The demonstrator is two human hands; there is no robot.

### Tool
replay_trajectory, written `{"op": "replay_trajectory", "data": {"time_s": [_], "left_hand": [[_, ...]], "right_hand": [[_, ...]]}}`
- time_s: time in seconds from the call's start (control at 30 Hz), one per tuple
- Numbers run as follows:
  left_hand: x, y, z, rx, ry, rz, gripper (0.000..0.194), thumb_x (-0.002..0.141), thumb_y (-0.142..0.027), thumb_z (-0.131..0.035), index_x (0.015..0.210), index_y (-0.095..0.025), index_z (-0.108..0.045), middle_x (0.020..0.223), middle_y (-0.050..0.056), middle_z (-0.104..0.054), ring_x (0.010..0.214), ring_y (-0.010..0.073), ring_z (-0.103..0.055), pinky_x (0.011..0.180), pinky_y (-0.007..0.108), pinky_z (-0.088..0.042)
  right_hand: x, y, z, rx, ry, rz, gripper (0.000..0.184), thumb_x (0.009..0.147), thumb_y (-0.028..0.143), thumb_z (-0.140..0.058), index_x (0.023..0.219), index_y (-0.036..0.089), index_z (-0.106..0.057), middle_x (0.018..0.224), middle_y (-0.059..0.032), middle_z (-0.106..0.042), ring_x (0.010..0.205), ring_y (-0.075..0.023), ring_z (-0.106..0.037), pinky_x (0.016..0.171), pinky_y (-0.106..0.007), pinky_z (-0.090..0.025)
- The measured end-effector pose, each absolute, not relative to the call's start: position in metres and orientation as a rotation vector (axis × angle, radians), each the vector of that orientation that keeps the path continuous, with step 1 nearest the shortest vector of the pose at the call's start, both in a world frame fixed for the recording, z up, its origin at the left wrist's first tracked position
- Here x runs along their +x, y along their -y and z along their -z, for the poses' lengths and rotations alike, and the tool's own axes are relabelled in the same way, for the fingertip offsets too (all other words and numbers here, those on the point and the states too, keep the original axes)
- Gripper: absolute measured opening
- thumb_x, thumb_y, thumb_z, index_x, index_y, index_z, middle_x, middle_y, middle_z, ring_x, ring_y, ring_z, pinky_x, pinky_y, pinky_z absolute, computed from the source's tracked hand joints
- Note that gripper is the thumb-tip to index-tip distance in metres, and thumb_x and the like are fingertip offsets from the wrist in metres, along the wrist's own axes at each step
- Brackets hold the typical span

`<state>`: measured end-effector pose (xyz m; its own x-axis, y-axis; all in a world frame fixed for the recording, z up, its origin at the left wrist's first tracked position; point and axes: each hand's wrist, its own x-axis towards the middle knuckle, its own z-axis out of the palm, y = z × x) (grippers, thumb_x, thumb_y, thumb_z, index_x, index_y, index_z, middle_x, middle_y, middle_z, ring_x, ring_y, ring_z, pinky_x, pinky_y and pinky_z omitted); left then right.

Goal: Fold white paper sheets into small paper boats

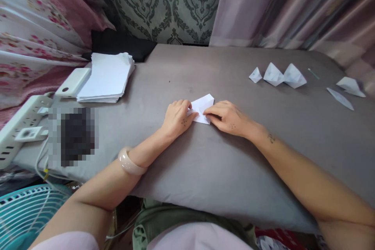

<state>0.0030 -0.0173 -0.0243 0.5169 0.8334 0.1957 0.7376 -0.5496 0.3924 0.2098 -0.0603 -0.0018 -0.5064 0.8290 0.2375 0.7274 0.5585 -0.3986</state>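
A small folded piece of white paper (204,103) lies on the grey-covered table, between my two hands. My left hand (179,118) grips its left end, thumb on top and fingers curled at the far edge. At the paper's right side, my right hand (230,117) pinches a fold with thumb and forefinger. The paper's right part flares out wider, while its left end is hidden under my left fingers. A pale bangle (131,162) circles my left wrist.
Folded paper shapes (274,74) stand at the back right, near a thin green stick (313,73) and a folded paper boat-like piece (350,86). At the left are a stack of white paper (107,76), a power strip (25,125) and a blue fan (32,215).
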Motion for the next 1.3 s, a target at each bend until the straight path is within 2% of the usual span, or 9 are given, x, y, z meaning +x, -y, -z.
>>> {"op": "replay_trajectory", "data": {"time_s": [0.23, 0.3, 0.37, 0.47, 0.67, 0.87, 1.07, 1.13, 1.3], "left_hand": [[-0.002, 0.017, 0.022, 2.558, -1.405, -0.531, 0.027, 0.089, -0.042, -0.059, 0.097, -0.017, -0.053, 0.095, 0.009, -0.061, 0.087, 0.0226, -0.055, 0.078, 0.036, -0.042], [-0.004, 0.021, 0.017, 2.658, -1.391, -0.468, 0.021, 0.091, -0.038, -0.056, 0.094, -0.017, -0.054, 0.095, 0.010, -0.060, 0.087, 0.0232, -0.054, 0.078, 0.036, -0.042], [-0.003, 0.030, 0.010, 2.781, -1.313, -0.329, 0.015, 0.094, -0.028, -0.049, 0.089, -0.017, -0.057, 0.093, 0.010, -0.061, 0.087, 0.0239, -0.054, 0.077, 0.037, -0.042], [0.001, 0.048, 0.003, 2.871, -1.188, -0.088, 0.019, 0.094, -0.015, -0.042, 0.089, -0.015, -0.060, 0.092, 0.012, -0.062, 0.087, 0.0248, -0.055, 0.078, 0.038, -0.043], [0.008, 0.071, 0.004, 2.801, -1.275, -0.154, 0.034, 0.100, -0.034, -0.036, 0.105, -0.012, -0.061, 0.099, 0.015, -0.060, 0.094, 0.0266, -0.056, 0.075, 0.037, -0.048], [-0.002, 0.050, 0.003, 2.764, -1.146, -0.235, 0.037, 0.101, -0.034, -0.033, 0.101, -0.014, -0.064, 0.103, 0.015, -0.060, 0.102, 0.0264, -0.055, 0.079, 0.037, -0.051], [-0.006, 0.025, 0.010, 2.674, -1.014, -0.412, 0.033, 0.099, -0.031, -0.040, 0.091, -0.016, -0.068, 0.099, 0.010, -0.063, 0.101, 0.0223, -0.057, 0.087, 0.035, -0.050], [-0.004, 0.019, 0.015, 2.649, -1.025, -0.449, 0.029, 0.097, -0.031, -0.044, 0.090, -0.018, -0.069, 0.103, 0.010, -0.064, 0.102, 0.0223, -0.057, 0.086, 0.035, -0.050], [0.002, -0.004, 0.019, 2.575, -1.053, -0.487, 0.015, 0.089, -0.031, -0.059, 0.094, -0.019, -0.067, 0.107, 0.008, -0.063, 0.102, 0.0235, -0.056, 0.089, 0.037, -0.047]], "right_hand": [[0.203, 0.029, 0.001, -1.326, 2.339, -0.713, 0.011, 0.081, 0.018, -0.058, 0.080, 0.021, -0.069, 0.082, -0.0012, -0.069, 0.076, -0.0157, -0.061, 0.072, -0.028, -0.043], [0.203, 0.030, 0.003, -1.343, 2.295, -0.747, 0.009, 0.080, 0.019, -0.060, 0.079, 0.021, -0.068, 0.080, -0.0004, -0.069, 0.075, -0.0155, -0.060, 0.071, -0.028, -0.043], [0.203, 0.031, 0.004, -1.344, 2.279, -0.744, 0.009, 0.081, 0.019, -0.060, 0.078, 0.022, -0.068, 0.079, -0.0001, -0.068, 0.074, -0.0154, -0.059, 0.070, -0.028, -0.043], [0.204, 0.032, 0.005, -1.312, 2.296, -0.713, 0.009, 0.082, 0.018, -0.060, 0.078, 0.021, -0.067, 0.079, -0.0007, -0.067, 0.075, -0.0154, -0.058, 0.072, -0.028, -0.043], [0.204, 0.036, 0.008, -1.279, 2.354, -0.525, 0.008, 0.086, 0.019, -0.058, 0.083, 0.020, -0.066, 0.093, -0.0052, -0.064, 0.091, -0.0192, -0.057, 0.086, -0.033, -0.043], [0.197, 0.045, 0.005, -1.425, 2.333, -0.373, 0.011, 0.088, 0.019, -0.055, 0.084, 0.020, -0.066, 0.094, -0.0064, -0.065, 0.090, -0.0208, -0.057, 0.084, -0.035, -0.044], [0.195, 0.035, 0.006, -1.629, 2.176, -0.409, 0.011, 0.086, 0.020, -0.056, 0.087, 0.022, -0.067, 0.088, -0.0044, -0.066, 0.080, -0.0195, -0.059, 0.075, -0.033, -0.046], [0.198, 0.031, 0.009, -1.640, 2.164, -0.319, 0.012, 0.082, 0.024, -0.061, 0.092, 0.022, -0.068, 0.095, -0.0062, -0.065, 0.090, -0.0233, -0.059, 0.081, -0.037, -0.046], [0.208, 0.029, 0.019, -1.679, 2.157, -0.168, 0.040, 0.082, 0.042, -0.062, 0.117, 0.021, -0.063, 0.122, -0.0118, -0.060, 0.115, -0.0341, -0.048, 0.096, -0.052, -0.039]]}}
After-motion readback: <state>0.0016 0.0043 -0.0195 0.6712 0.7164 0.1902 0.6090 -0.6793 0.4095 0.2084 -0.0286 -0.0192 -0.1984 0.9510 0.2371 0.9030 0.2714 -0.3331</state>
